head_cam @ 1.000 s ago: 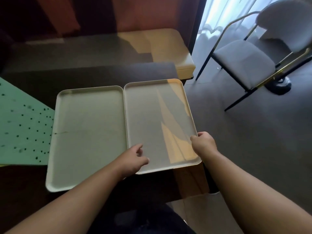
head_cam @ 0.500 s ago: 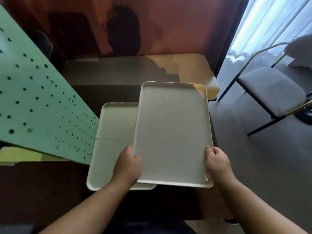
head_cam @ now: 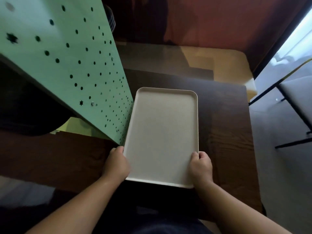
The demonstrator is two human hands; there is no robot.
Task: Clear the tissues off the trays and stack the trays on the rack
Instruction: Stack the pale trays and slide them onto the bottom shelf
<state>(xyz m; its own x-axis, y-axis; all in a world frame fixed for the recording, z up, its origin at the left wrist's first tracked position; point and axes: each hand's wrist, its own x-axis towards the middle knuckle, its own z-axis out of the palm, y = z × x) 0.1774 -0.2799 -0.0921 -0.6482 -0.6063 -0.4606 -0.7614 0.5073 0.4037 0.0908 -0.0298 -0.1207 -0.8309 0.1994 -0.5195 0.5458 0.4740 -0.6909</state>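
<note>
A cream rectangular tray (head_cam: 162,132) lies lengthwise in front of me over the dark wooden table (head_cam: 224,132). My left hand (head_cam: 116,163) grips its near left edge and my right hand (head_cam: 200,166) grips its near right edge. No tissue shows on the tray. The second tray is out of sight; I cannot tell whether it lies under the held one. A green perforated panel of the rack (head_cam: 76,61) rises at the left, its lower corner right beside the tray's left rim.
A cushioned bench (head_cam: 211,61) stands beyond the table. A chair with dark metal legs (head_cam: 297,105) stands on the grey floor at the right, near a bright curtain. Dark space lies under the green panel at the left.
The right tray was lifted by both hands and carried left over the other tray, which no longer shows. The view swung left, so the green panel now fills the upper left.
</note>
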